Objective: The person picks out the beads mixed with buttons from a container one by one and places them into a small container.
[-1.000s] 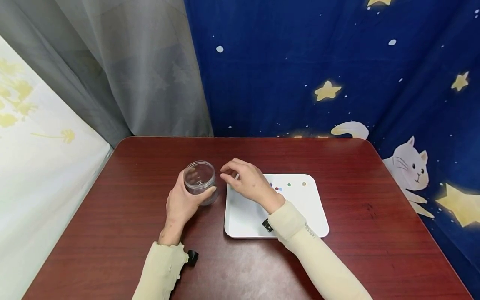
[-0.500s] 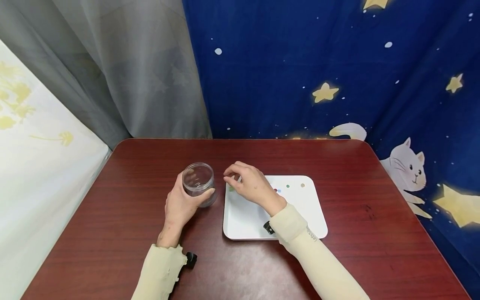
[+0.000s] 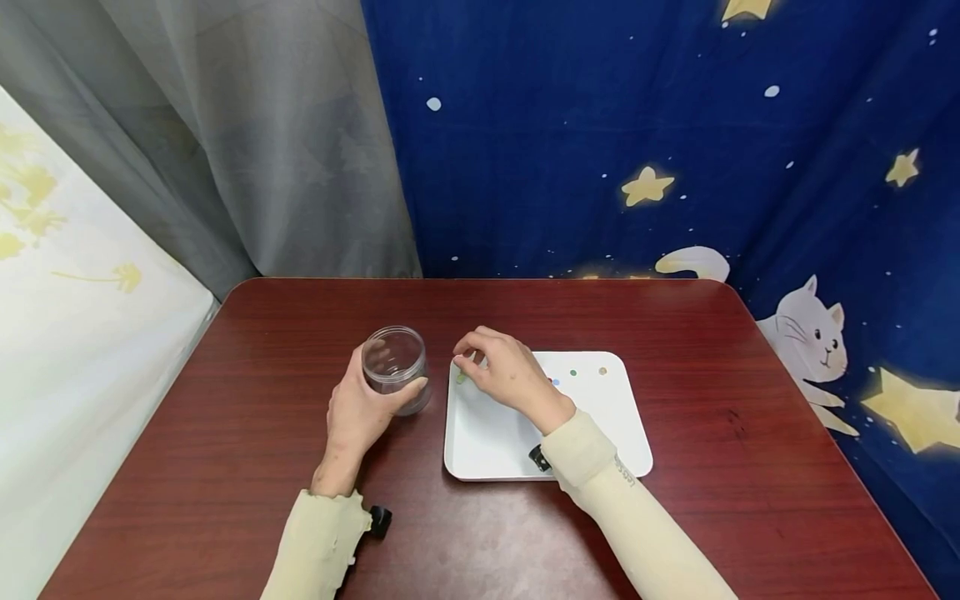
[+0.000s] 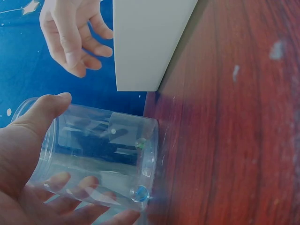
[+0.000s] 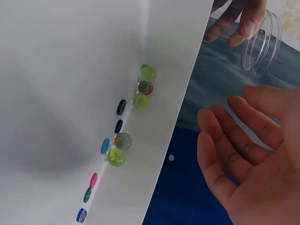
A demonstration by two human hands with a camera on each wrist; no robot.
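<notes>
A clear, lidless plastic jar (image 3: 393, 382) stands on the table, tilted slightly if at all, with my left hand (image 3: 358, 410) wrapped round its left side. Near the jar's bottom, the left wrist view shows a blue marble (image 4: 140, 193) and a smaller-looking green one (image 4: 140, 144). My right hand (image 3: 498, 367) hovers over the far left corner of the white tray (image 3: 487, 442), fingers loosely bent and nothing visible between them. Along one tray wall, the right wrist view has several glass marbles (image 5: 140, 101), yellow-green or clear with colour inside.
Beside the marbles lies a scattered line of small coloured discs, including a light blue one (image 5: 105, 146) and a pink one (image 5: 93, 180). The tray's raised wall (image 5: 173, 84) is between them and my right hand. Curtains (image 3: 525, 167) hang behind the dark red table (image 3: 300, 317).
My right hand has shifted right, away from the jar's side, and its fingertips are now over the tray's corner. The left hand keeps its grip on the jar. The head view has shifted slightly.
</notes>
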